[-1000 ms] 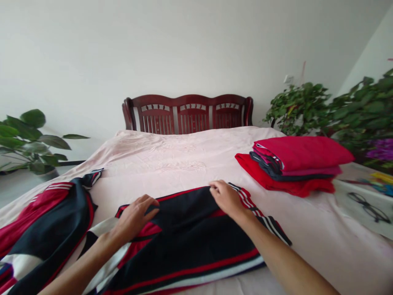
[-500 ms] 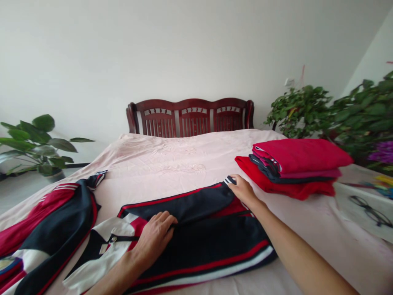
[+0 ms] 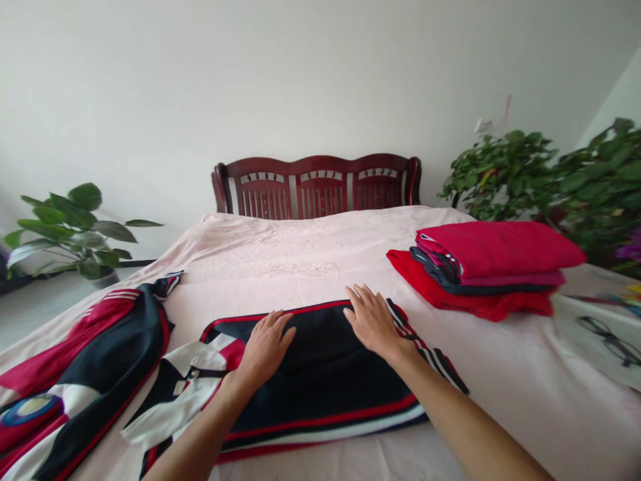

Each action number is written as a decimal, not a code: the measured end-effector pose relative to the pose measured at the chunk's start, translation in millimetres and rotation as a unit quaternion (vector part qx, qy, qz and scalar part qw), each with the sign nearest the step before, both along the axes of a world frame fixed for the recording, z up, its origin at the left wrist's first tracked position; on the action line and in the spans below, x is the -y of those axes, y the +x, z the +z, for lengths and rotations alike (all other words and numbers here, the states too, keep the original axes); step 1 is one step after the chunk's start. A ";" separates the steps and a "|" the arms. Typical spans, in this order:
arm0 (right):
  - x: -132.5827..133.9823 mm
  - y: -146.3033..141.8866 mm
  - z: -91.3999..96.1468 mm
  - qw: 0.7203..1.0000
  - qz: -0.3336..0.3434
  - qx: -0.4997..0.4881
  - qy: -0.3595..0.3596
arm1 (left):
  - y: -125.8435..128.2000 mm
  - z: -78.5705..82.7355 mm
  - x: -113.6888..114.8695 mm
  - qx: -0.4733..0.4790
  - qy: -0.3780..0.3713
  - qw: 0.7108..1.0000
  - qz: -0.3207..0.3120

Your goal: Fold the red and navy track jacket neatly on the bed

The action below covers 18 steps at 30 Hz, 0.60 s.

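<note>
A navy jacket with red and white trim lies flat on the bed in front of me, its white collar and zip toward the left. My left hand rests palm down on it beside the collar, fingers stretched out. Farther right, my right hand is spread over the dark cloth near the striped edge, gripping nothing. Part of the jacket is hidden under both forearms. To the left lies another garment in navy, red and white, with a round blue badge.
A stack of folded clothes, red and dark, sits on the right of the pink bedsheet. Glasses lie at the far right. Beyond are a wooden headboard and potted plants on either side.
My right hand has let go of the striped cuff and now lies flat on the jacket. The cuff is no longer at the far edge; striped bands show at the right. My left hand has shifted slightly.
</note>
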State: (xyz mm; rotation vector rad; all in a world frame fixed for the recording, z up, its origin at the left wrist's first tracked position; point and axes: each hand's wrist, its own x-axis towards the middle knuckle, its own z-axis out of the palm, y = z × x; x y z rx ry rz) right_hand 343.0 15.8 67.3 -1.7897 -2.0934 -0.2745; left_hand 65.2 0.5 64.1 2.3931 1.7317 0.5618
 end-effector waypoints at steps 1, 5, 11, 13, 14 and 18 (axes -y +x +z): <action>0.5 -2.4 -5.4 1.000 0.003 0.014 -0.021 | -0.8 -8.2 -3.8 -0.032 0.000 0.999 0.030; 1.2 17.6 -31.2 0.995 -0.018 0.047 -0.090 | -12.3 -39.2 -6.7 -0.110 -0.031 0.987 0.111; -4.7 39.9 -47.5 0.995 -0.041 0.045 -0.073 | -33.9 -42.2 6.2 -0.103 -0.051 0.988 0.101; -6.7 38.6 -49.7 0.995 -0.056 0.046 -0.064 | -46.8 -33.9 6.8 -0.075 -0.055 0.991 0.095; -7.4 37.8 -50.9 0.995 -0.059 0.048 -0.058 | -55.5 -29.0 5.5 -0.062 -0.054 0.992 0.098; -8.9 36.8 -56.6 0.996 -0.061 0.063 -0.022 | -98.7 -11.4 -9.4 -0.053 -0.035 0.981 0.185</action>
